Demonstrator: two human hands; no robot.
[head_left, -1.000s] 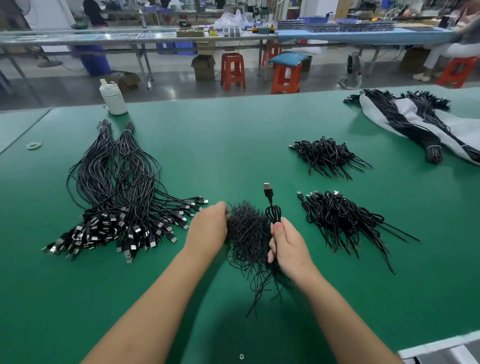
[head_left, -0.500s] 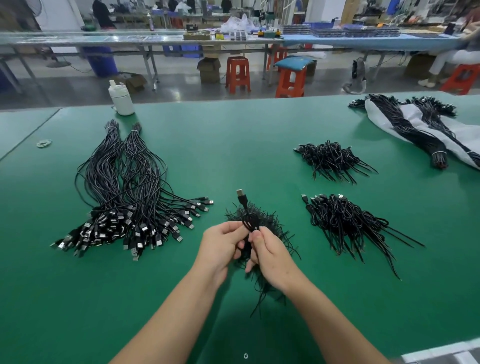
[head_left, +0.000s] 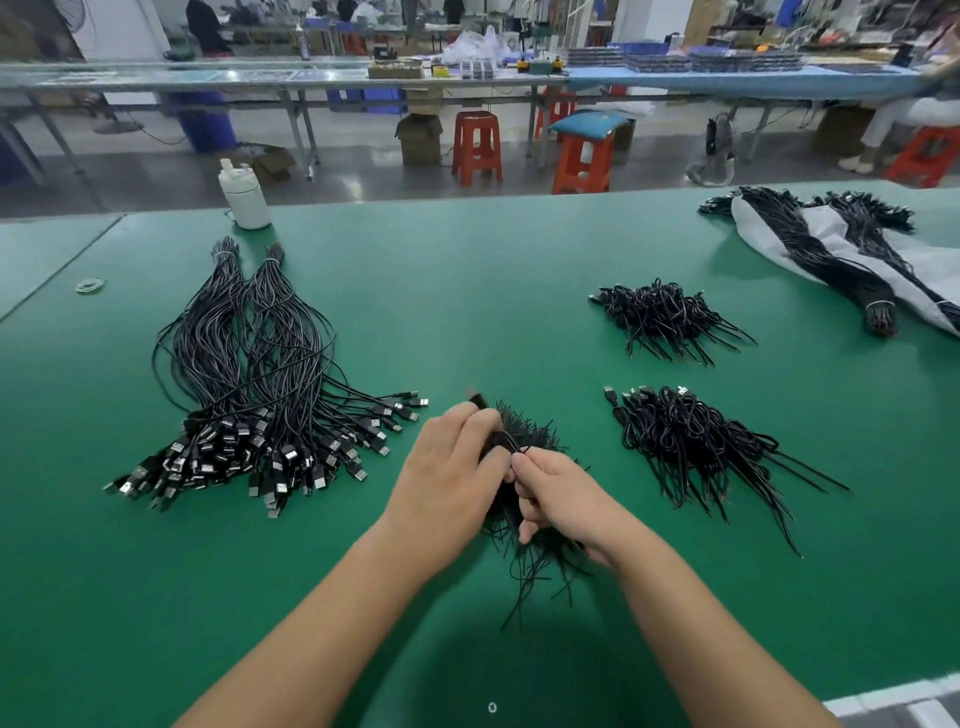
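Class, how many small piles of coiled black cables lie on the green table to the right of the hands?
2. The far pile lies further back on the table; the near pile lies just right of the right hand. None seems hidden.

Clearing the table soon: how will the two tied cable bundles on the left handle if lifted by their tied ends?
Probably floppy: the cable bundles lie in loose curves. Likely bottom-heavy, given the many metal plugs. The ties should hold them together, though the fanned ends may swing and snag.
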